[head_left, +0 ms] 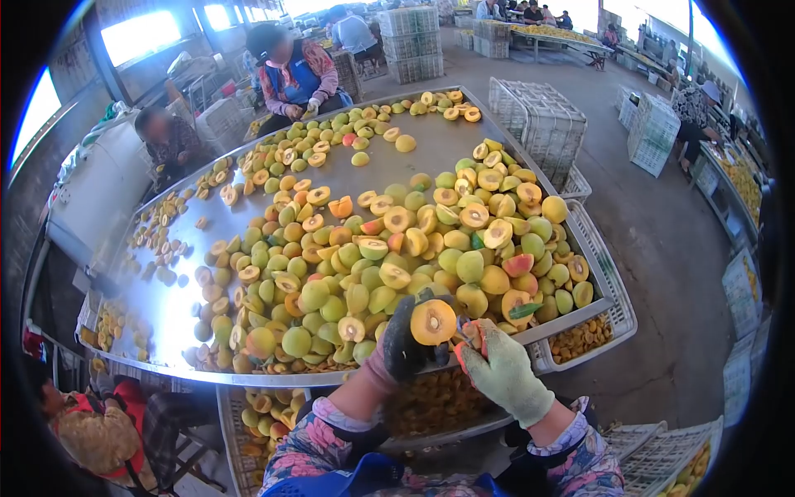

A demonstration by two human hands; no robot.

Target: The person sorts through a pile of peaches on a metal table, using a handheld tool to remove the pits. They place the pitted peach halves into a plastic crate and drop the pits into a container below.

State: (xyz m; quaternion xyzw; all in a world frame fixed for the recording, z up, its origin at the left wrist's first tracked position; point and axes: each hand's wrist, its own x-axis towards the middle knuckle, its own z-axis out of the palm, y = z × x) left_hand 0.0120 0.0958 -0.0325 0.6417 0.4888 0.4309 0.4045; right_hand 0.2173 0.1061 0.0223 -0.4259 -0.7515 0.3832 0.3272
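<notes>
Low centre, the dark-gloved left hand (pixel 404 341) grips a halved fruit (pixel 433 322), cut face up. The green-gloved right hand (pixel 503 373) curls shut beside it, its contents hidden. At lower right, a white crate (pixel 623 319) of fruit halves sits partly hidden under the metal table (pixel 431 153).

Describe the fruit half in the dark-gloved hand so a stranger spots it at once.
Find the steel table heaped with yellow-green fruit, then its near edge, where the left hand in a dark glove rises. The fruit half sits in its fingers, cut face toward the camera; unlike the heap, it is lifted off the table, beside the green-gloved right hand.
</notes>
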